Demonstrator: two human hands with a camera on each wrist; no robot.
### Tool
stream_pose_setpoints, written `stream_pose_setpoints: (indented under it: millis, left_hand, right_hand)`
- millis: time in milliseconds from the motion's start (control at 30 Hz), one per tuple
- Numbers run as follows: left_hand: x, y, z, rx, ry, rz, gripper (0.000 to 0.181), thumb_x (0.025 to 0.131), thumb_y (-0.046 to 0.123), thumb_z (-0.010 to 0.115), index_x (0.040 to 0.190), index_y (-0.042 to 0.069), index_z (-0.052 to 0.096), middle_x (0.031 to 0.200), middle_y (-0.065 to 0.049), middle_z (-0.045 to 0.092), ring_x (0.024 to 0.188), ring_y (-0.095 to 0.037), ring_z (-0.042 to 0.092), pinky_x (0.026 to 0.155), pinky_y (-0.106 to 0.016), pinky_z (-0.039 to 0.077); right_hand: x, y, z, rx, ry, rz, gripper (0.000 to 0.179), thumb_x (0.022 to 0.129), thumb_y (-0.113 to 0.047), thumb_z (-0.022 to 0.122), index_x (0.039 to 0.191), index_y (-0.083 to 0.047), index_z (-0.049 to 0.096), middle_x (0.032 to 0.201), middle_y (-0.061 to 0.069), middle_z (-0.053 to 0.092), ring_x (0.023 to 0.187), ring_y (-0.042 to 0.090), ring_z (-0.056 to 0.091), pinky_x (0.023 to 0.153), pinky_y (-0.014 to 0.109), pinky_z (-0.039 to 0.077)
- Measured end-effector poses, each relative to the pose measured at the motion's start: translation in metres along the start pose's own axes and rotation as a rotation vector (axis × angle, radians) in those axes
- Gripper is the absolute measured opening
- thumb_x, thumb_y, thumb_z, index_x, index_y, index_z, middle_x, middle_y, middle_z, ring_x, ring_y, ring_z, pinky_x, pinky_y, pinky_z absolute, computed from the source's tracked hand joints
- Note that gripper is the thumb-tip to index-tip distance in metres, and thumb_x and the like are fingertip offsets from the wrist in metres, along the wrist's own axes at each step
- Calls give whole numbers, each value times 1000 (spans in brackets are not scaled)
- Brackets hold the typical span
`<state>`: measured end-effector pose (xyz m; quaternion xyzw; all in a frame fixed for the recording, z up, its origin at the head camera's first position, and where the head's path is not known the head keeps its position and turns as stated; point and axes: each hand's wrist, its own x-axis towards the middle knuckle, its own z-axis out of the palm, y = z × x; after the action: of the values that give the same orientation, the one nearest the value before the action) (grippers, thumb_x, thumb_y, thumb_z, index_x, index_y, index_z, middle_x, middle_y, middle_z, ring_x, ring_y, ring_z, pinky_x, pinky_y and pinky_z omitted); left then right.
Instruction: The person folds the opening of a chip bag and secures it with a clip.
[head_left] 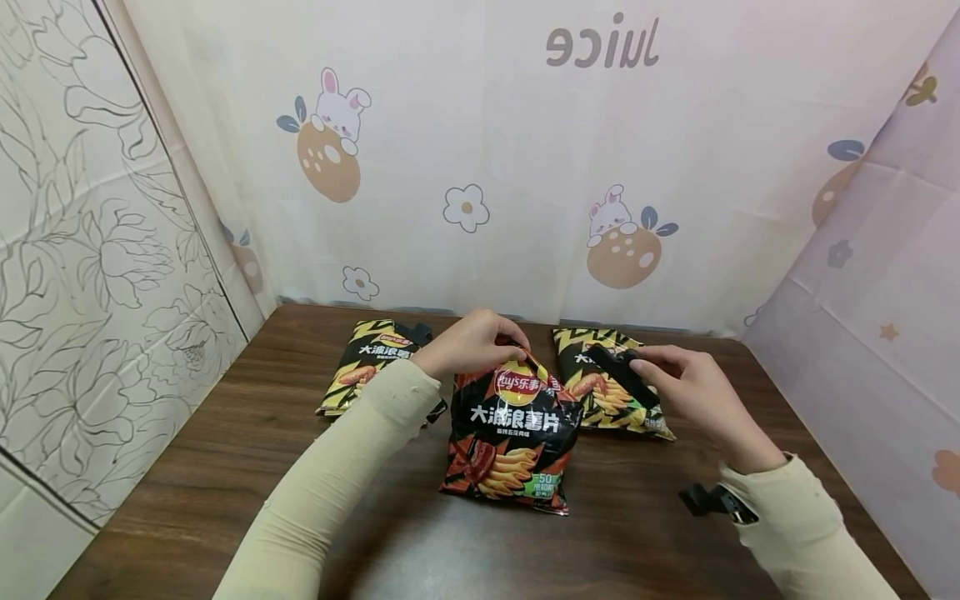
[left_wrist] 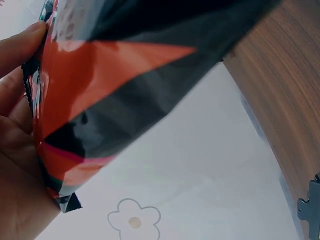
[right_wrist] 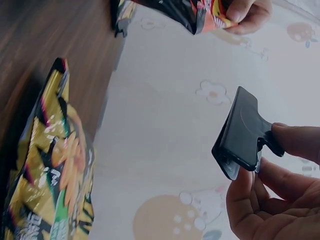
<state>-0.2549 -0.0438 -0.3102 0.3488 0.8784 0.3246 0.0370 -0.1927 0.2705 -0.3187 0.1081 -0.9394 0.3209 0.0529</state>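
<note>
My left hand (head_left: pixel 476 340) grips the top edge of a red-and-black potato chip bag (head_left: pixel 513 454), which stands upright on the table with its printed front facing me. The left wrist view shows the bag's side (left_wrist: pixel 125 100) close up, the fingers (left_wrist: pixel 17 50) pressed on its edge. To the right, my right hand (head_left: pixel 693 387) pinches a black bag clip (right_wrist: pixel 240 130) by its handles, between thumb and fingers. The clip's jaws are slightly apart, with nothing between them. In the head view the clip (head_left: pixel 630 379) overlaps a yellow-and-black chip bag (head_left: pixel 592 404) lying behind it.
Another yellow-and-black chip bag (head_left: pixel 352 367) lies at the back left, with a black clip (head_left: pixel 414 333) at its top corner, partly hidden by my left arm. The brown wooden table (head_left: pixel 247 450) ends at a printed curtain (head_left: pixel 465 267) behind.
</note>
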Motion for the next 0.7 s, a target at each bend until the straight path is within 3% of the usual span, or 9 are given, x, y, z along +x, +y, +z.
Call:
stream_pose_setpoints:
  millis: [200, 467, 533, 700]
  left_hand:
    - [0, 0, 0, 5, 3, -1, 14, 96, 21, 64, 101, 16, 76, 101, 1, 74, 76, -7, 63, 70, -22, 49]
    - [0, 1, 0, -5, -1, 7, 14, 96, 20, 64, 101, 15, 77, 99, 1, 74, 70, -8, 60, 66, -21, 46]
    - [0, 1, 0, -9, -4, 7, 14, 96, 20, 64, 101, 15, 77, 97, 1, 74, 65, -8, 57, 62, -21, 44]
    - [0, 1, -1, -27, -17, 12, 15, 96, 20, 63, 101, 14, 76, 97, -3, 75, 53, -7, 47, 55, -21, 38]
  right_hand:
    - [6, -15, 6, 12, -7, -20, 51, 100, -43, 53, 132, -5, 61, 125, 21, 65, 100, 28, 64, 73, 32, 50]
    - [12, -27, 15, 63, -27, -44, 51, 99, -43, 55, 132, -5, 60, 133, 20, 60, 110, 33, 62, 85, 47, 52]
    - [13, -30, 18, 92, -37, -39, 51, 99, -43, 55, 133, -5, 59, 133, 20, 59, 109, 31, 61, 82, 43, 53]
    - [16, -34, 24, 100, -42, -55, 48, 99, -40, 56, 130, -4, 61, 122, 18, 64, 86, 23, 58, 65, 31, 46]
